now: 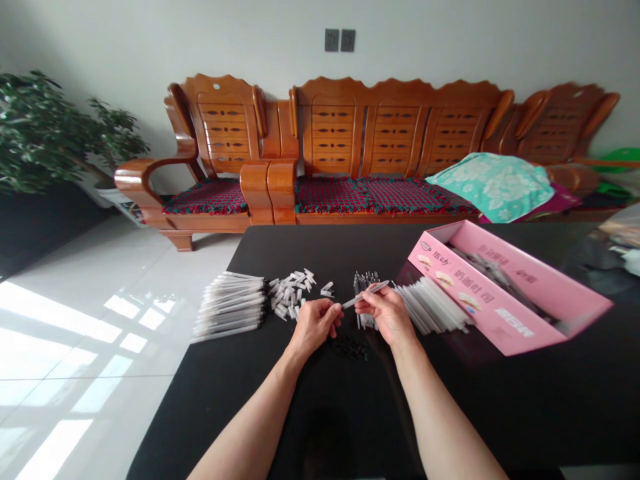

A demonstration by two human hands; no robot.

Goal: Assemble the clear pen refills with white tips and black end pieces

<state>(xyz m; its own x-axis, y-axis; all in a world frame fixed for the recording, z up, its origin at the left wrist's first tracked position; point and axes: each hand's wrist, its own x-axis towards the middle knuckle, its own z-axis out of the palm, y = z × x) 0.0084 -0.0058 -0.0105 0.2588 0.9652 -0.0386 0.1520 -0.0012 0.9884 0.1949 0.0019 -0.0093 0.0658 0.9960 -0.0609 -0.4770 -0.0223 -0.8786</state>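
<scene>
Got a big wooden sofa (pixel 333 133) by the wall in front of me, then the black desk (pixel 345 413) I'm working at. Over on the right of it sits a pink box (pixel 505 297) with a bunch of loose stuff inside, can't really make out what. Left side has a stack of white pens (pixel 233 307) with dark ends, all lying roughly the same way. Just beside the box there's a spread of whitish tubes (pixel 433 307), and next to those, partly behind my hand, some thin rods (pixel 367 279), maybe refills.

Step in hand, as far as I can judge: working at the end of 1 white tube (pixel 376 288), which is up off the desk, slanted between my 2 hands. Imo the next move calls for keeping it steady and lined up while I work that end.

My right grip (pixel 390 317) is pinching the tube around its middle, far end poking out past the fingers. My left grip (pixel 315 323) has thumb and fingertips closed on the near end. Can't tell if a tiny part is in there too.

Small stuff: white caps (pixel 290 293) scattered beyond my left hand, and a heap of little black bits (pixel 350 348) between my wrists.
</scene>
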